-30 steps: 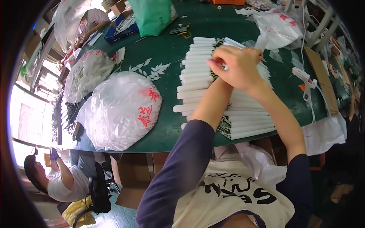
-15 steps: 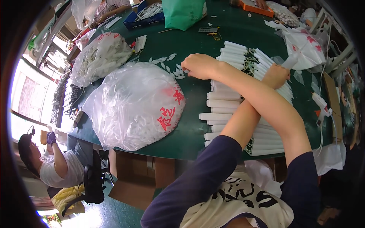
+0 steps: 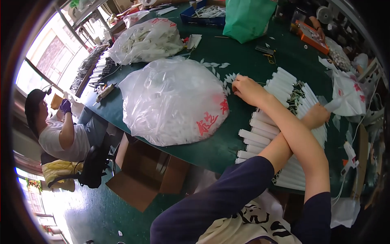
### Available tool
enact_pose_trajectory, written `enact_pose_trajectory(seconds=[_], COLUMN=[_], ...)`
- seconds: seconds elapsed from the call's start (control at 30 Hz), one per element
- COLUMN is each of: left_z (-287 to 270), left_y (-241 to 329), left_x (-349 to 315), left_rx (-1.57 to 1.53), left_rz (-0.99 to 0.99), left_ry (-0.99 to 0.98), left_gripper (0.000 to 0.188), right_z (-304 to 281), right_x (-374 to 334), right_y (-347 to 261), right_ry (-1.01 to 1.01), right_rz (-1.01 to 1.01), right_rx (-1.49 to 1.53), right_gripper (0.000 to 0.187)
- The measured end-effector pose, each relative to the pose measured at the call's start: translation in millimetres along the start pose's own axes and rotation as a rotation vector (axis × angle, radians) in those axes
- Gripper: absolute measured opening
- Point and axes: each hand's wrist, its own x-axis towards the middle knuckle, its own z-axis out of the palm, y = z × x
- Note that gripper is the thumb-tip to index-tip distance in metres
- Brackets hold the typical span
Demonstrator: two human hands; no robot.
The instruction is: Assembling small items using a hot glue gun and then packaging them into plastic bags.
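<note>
My forearms cross over rows of white tubes [image 3: 264, 126] with thin wires at their inner ends. My left hand [image 3: 316, 116], at the right, is closed around a translucent white tube [image 3: 334, 105] that sticks out past the fingers. Reaching over to the left, my right hand [image 3: 247, 88] has its fingers bent together at a small pile of white leaf-shaped pieces [image 3: 230, 77]. Whatever lies between those fingertips is hidden. Beside the pile bulges a large clear plastic bag [image 3: 170, 101] full of white pieces, with red marks.
Behind are another filled bag [image 3: 148, 40], a blue box [image 3: 203, 14], a green bag [image 3: 248, 18] and an orange tray [image 3: 310, 36]. A glue gun [image 3: 350, 154] lies at the right. An open carton [image 3: 142, 175] and a seated person [image 3: 65, 126] are at the left.
The whole view has swung, so the table and bags sit further right in the picture. Both hands keep nearly the same places, the right one at the leaf-shaped pieces.
</note>
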Motion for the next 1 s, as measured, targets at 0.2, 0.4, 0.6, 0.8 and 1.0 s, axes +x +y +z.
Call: enact_pose_trajectory(seconds=[0.2, 0.4, 0.6, 0.8, 1.0], left_z=[3.5, 3.1, -21.9, 8.1, -9.8], left_y=[1.8, -5.7, 17.2, -22.1, -5.2], left_x=[3.3, -1.2, 14.6, 10.3, 22.2], left_rx=[0.048, 0.035, -0.062, 0.024, -0.016], left_rz=[-0.026, -0.028, -0.146, 0.279, 0.074], left_ry=[-0.008, -0.056, -0.235, 0.239, -0.304], left_gripper=[0.012, 0.013, 0.017, 0.011, 0.017], right_z=[-12.2, -47.8, -131.8, -134.6, -125.2], right_x=[-5.9, -17.2, -112.2, -210.5, -298.6], right_y=[-5.9, -14.8, -8.1, 23.3, 52.1], right_ry=[-0.006, 0.241, 0.401, 0.696, 0.751], right_rz=[0.071, 0.114, 0.280, 0.511, 0.817], right_rx=[0.097, 0.298, 0.401, 0.176, 0.076], right_gripper=[0.011, 0.016, 0.023, 0.021, 0.018])
